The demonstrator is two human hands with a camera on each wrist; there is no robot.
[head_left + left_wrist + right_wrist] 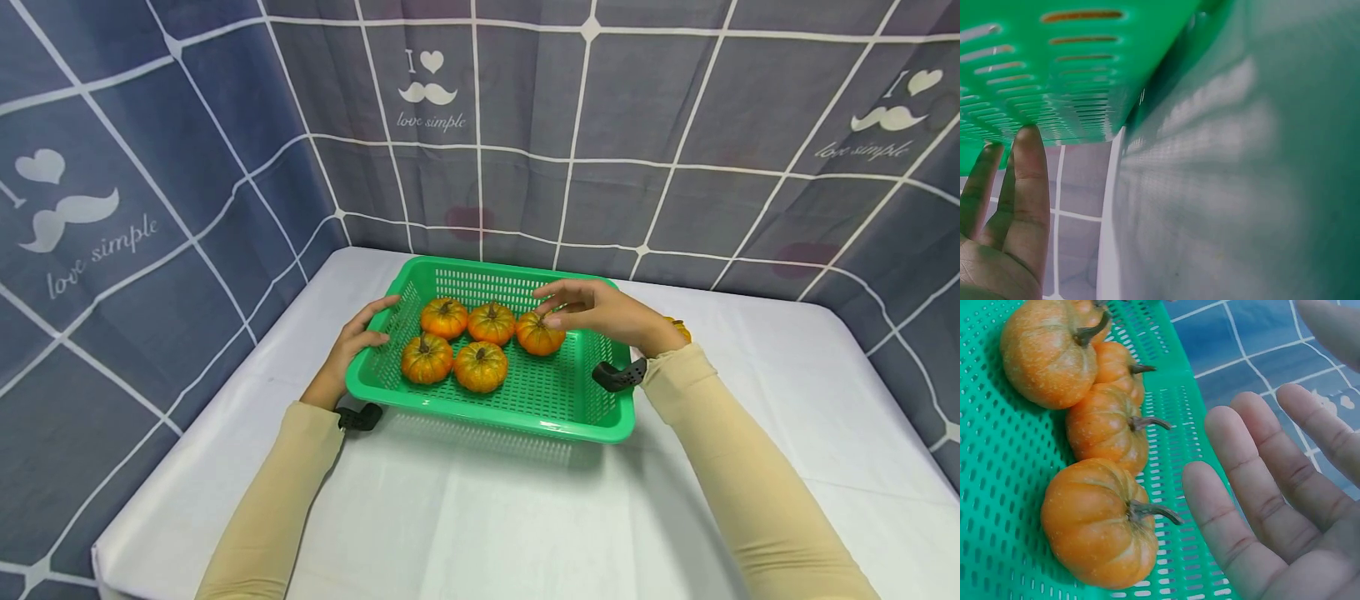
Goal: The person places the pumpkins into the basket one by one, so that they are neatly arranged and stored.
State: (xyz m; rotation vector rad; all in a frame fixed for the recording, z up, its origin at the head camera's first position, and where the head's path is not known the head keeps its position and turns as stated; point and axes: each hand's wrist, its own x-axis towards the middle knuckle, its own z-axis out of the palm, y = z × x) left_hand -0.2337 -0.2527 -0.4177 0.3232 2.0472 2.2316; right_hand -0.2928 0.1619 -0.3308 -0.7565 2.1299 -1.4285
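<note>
A green slotted plastic basket (495, 412) sits on the white table and holds several small orange pumpkins, two in its front row. My left hand (351, 346) is at the basket's left end, its fairly straight fingers (1029, 181) touching the outer slotted wall. Over the rightmost pumpkin (542, 340) in the basket hovers my right hand (592, 310). In the right wrist view its fingers (1235, 447) are spread and relaxed beside the stem of the nearest pumpkin (1100, 525), with nothing between them.
Another orange pumpkin (681, 327) is on the table beyond my right wrist, mostly hidden by it. A white cloth covers the table (480, 517). Grey-blue gridded curtains (525, 108) stand along the back and both sides. A black strap device (618, 375) is on my right wrist.
</note>
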